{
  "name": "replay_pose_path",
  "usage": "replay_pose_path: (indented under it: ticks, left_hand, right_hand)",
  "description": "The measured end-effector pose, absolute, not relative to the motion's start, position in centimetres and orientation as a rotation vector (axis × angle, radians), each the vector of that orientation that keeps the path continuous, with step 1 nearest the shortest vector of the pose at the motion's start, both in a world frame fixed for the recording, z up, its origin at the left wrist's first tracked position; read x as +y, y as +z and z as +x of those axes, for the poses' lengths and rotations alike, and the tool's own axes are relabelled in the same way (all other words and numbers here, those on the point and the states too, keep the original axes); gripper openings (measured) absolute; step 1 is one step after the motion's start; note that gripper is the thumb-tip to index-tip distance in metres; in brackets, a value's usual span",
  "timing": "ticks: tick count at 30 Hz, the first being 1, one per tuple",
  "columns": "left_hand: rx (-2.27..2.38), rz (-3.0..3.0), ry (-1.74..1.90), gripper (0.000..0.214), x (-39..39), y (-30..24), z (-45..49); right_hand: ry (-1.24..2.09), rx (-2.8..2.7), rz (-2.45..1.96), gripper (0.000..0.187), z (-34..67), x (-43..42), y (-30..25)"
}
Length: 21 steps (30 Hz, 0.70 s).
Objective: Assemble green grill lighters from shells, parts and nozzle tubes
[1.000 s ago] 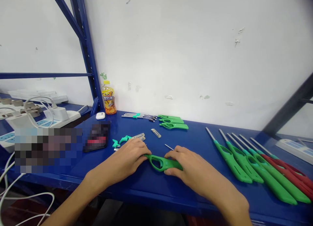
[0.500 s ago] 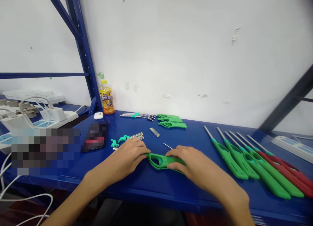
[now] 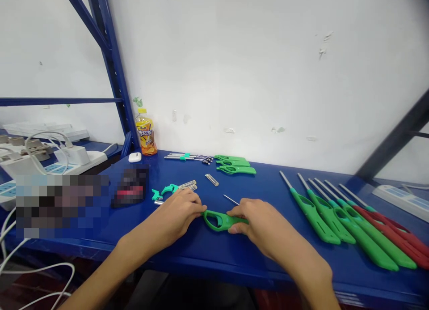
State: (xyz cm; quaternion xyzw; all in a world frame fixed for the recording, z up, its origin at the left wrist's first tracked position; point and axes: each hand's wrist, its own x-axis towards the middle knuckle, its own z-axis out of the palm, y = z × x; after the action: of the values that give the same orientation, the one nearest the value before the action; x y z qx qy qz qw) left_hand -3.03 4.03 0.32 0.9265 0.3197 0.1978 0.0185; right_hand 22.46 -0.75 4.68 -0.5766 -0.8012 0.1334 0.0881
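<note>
A green lighter casing (image 3: 218,221), of the long-necked kind with a finger loop, lies level just above or on the table's front part. My left hand (image 3: 182,211) pinches its narrow left end between thumb and fingers. My right hand (image 3: 256,218) is closed round the handle end and covers much of it. Behind the right hand, a thin metal rod (image 3: 231,200) pokes out; its other end is hidden. Close past the left hand lie teal plastic pieces (image 3: 170,188) and small clear fluid tanks (image 3: 188,185). Another clear tank (image 3: 212,180) rests farther back.
Assembled green lighters (image 3: 315,216) and red lighters (image 3: 385,231) lie in a row on the right. At the back are metal nozzle rods with wires (image 3: 187,157) and green casings (image 3: 236,170). A drink bottle (image 3: 146,133), white case (image 3: 135,157) and power strips (image 3: 72,160) stand left.
The green casing has turned slightly between my hands, and less of its lower edge and handle end shows. Both hands keep their grip and have hardly moved.
</note>
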Motion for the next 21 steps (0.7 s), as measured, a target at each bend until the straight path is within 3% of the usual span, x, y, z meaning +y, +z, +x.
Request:
replay_pose_path:
  ticks: [10,15,18,21]
  left_hand:
    - [1.014,2.966,0.633,0.032,3.9,-0.1,-2.6]
    - [1.162,3.043,0.532,0.049,2.5,1.4,-3.4]
    - [1.379,2.978,0.422,0.043,2.3,2.2,-4.1]
    - [1.442,2.926,0.296,0.023,2.6,2.4,-4.5]
  right_hand:
    - [0.414,-2.312,-1.824,0.031,21.8,-1.1,5.0]
    - [0.438,-2.356,-1.785,0.032,22.4,-0.5,4.6]
    - [0.464,-2.383,-1.733,0.03,22.8,-0.2,4.1]
    - [0.477,-2.407,-1.682,0.027,23.0,-0.5,3.9]
